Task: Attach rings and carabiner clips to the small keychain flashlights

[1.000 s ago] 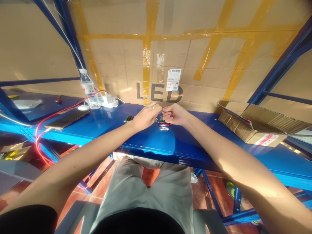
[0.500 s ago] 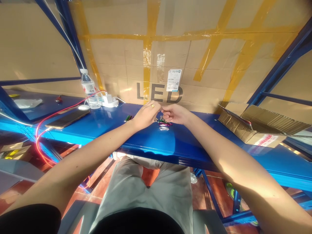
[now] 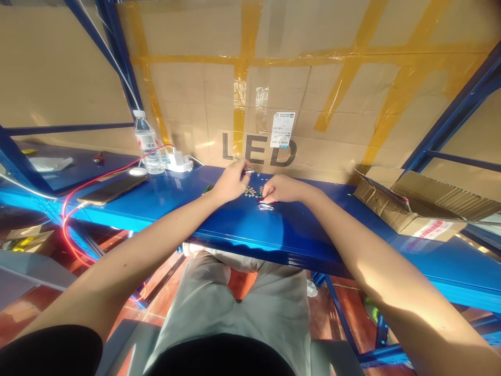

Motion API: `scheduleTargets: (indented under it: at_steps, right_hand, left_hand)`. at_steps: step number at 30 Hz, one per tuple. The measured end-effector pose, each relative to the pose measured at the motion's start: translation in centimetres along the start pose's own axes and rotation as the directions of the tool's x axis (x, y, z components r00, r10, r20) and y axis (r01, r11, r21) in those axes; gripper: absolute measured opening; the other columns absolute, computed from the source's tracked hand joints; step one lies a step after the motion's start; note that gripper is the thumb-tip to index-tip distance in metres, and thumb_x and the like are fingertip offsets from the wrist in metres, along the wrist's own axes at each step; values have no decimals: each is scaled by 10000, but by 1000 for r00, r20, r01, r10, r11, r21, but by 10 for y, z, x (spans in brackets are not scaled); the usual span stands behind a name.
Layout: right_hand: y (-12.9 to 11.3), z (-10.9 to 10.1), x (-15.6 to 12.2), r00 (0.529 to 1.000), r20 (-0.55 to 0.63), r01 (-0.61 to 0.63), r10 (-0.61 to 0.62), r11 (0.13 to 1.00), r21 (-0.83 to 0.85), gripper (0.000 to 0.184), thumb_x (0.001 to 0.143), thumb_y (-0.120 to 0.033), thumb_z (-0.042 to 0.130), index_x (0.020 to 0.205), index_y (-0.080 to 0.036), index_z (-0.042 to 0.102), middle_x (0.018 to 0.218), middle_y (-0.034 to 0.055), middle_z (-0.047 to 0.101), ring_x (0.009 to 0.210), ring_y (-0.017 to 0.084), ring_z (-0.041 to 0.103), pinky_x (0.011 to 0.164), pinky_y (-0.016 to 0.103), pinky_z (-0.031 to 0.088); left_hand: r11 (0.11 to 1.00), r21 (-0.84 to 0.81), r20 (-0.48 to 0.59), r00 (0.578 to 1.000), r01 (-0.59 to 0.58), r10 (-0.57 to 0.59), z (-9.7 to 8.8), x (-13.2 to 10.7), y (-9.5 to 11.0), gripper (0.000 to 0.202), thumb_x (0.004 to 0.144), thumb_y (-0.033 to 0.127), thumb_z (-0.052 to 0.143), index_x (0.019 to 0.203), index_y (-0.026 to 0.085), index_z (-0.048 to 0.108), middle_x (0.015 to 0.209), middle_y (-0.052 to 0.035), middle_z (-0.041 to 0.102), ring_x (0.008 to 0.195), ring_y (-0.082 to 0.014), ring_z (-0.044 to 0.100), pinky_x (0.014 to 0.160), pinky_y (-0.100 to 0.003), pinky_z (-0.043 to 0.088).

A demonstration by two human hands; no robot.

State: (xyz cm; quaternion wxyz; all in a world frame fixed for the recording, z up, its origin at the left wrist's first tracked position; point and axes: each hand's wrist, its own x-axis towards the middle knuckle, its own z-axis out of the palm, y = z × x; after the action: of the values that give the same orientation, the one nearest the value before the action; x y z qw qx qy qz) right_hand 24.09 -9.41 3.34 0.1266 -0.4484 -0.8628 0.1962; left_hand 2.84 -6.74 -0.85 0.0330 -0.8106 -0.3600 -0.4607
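The left hand (image 3: 231,183) pinches a small purple piece (image 3: 247,171), and the right hand (image 3: 282,189) presses its curled fingers on little shiny bits (image 3: 250,192) lying on the blue worktop (image 3: 164,201).

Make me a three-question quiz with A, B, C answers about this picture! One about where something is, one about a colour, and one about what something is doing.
1. Where does the water bottle stand?
A. on the blue shelf, left of both hands
B. inside the cardboard box
C. on the floor

2. What colour is the cable that runs past the phone?
A. green
B. red
C. black

3. How is the cardboard box at the right?
A. taped shut
B. crushed flat
C. open, with its flaps up

Answers:
1. A: the bottle stands upright on the blue shelf, well to the left of the left hand and the right hand.
2. B: the cable shows bright red as it loops down off the shelf edge.
3. C: its flaps stand apart and the inside shows.
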Motion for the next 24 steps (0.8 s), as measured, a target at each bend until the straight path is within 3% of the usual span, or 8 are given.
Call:
scheduleTargets:
  at_steps: [9, 12, 17, 24]
  right_hand:
    - [-12, 4, -8, 999, -6, 41, -42, 997, -73, 271, 681, -95, 706, 497, -191, 531, 523, -22, 512, 573, 127, 419, 576, 298, 286]
    - [-13, 2, -8, 997, -61, 52, -57, 996, -70, 326, 728, -62, 636, 484, -191, 462, 496, -30, 454, 542, 114, 369, 565, 303, 262]
    - [-5, 0, -3, 971, -233, -30, 48, 996, 80, 198, 781, -110, 674, 619, -186, 589, 572, 6, 578, 546, 134, 482, 539, 290, 325]
    - [2, 1, 1, 965, -241, -47, 107, 969, 241, 97, 813, -174, 720, 732, -175, 667, 628, 52, 672, 543, 168, 584, 466, 279, 392]
  left_hand:
    - [1000, -23, 57, 998, -10, 11, 2, 0, -3, 131, 844, 136, 514, 941, 189, 584, 900, -67, 681, 797, -209, 619, 757, -372, 526]
    - [999, -35, 60, 998, -6, 8, 1, 0, -2, 133, 838, 141, 519, 941, 189, 588, 904, -66, 686, 795, -209, 623, 758, -373, 529]
    - [997, -57, 104, 993, -43, 49, -2, -2, 4, 177, 845, 138, 519, 993, 182, 605, 966, -69, 703, 862, -210, 650, 805, -365, 537]
    - [994, -75, 182, 979, -84, 97, -5, -2, 6, 266, 844, 177, 601, 1100, 173, 674, 976, -55, 725, 874, -200, 676, 823, -346, 539]
